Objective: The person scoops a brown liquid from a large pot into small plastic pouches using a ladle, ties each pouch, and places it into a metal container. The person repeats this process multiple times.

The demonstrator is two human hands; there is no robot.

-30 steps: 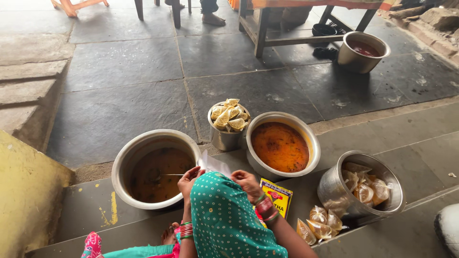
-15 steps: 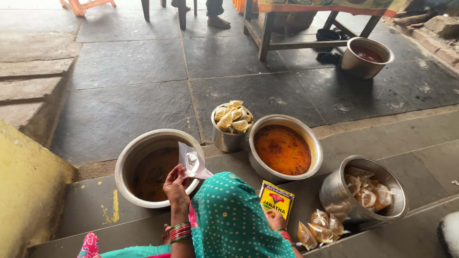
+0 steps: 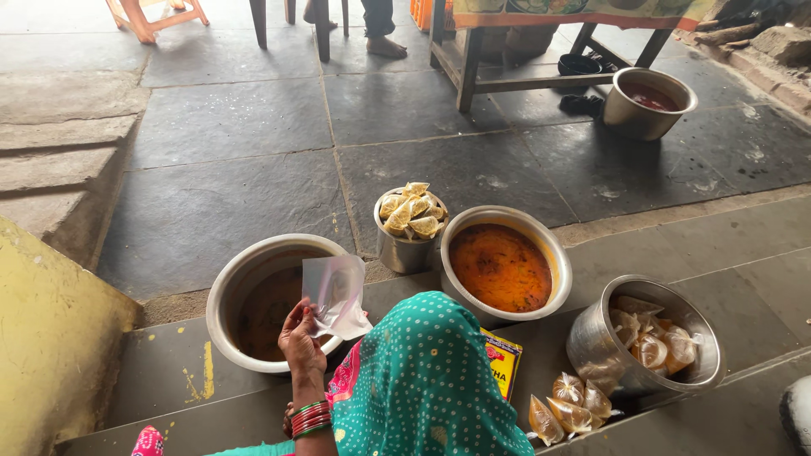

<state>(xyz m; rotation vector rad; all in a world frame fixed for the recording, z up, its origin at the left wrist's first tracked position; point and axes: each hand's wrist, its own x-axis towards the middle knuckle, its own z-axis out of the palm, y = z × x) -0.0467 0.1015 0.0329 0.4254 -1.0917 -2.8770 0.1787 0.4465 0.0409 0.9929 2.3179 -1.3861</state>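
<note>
My left hand, with red and green bangles at the wrist, holds up an empty clear plastic bag by its lower edge. The bag hangs over the right rim of a large steel pot of brown liquid. My teal dotted head scarf fills the bottom centre and hides my right hand. To the right of the bag stands a wide pot of orange curry.
A small steel container heaped with filled packets stands behind the two pots. At the right are a steel pot of tied bags, loose bags on the step and a yellow box. Far back are a table, another pot and a person's feet.
My left hand has lifted the plastic bag higher over the brown pot's rim. My right hand, on the bag a second ago, has dropped out of sight behind the scarf.
</note>
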